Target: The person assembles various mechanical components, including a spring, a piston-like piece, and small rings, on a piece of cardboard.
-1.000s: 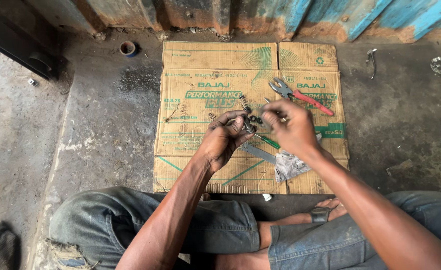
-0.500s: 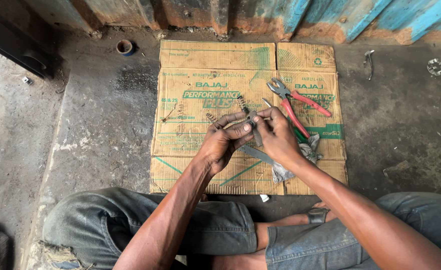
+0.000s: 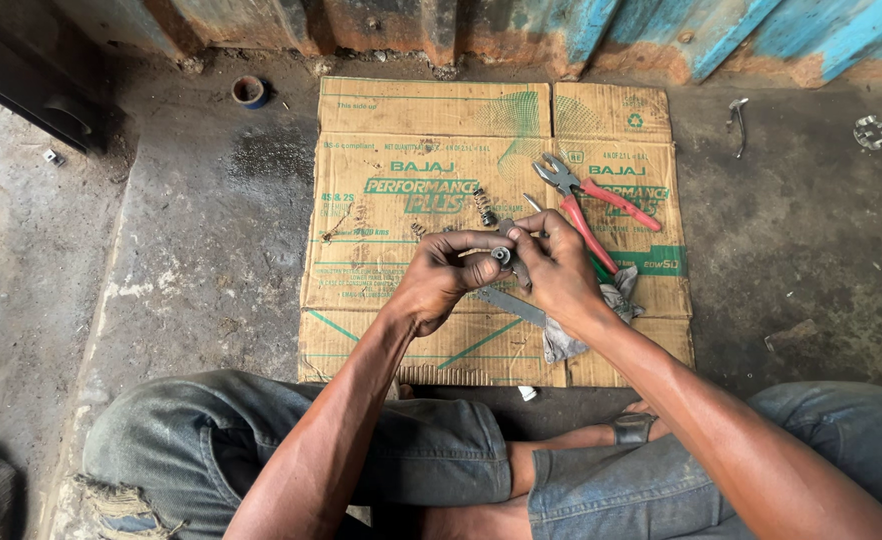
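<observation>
- Left hand (image 3: 439, 283): grip clamped on a small round metal part (image 3: 502, 255) above the cardboard sheet (image 3: 411, 340).
- Right hand (image 3: 558, 270): fingers closed on the same part.
- Red-handled pliers (image 3: 591, 200) lie just right, on the cardboard.

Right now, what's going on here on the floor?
A person sits cross-legged on a concrete floor over a flattened cardboard sheet. Both hands meet above it: the left hand and right hand together grip a small round metal part. On the cardboard lie red-handled pliers, a small spring, a flat metal tool and a grey rag.
</observation>
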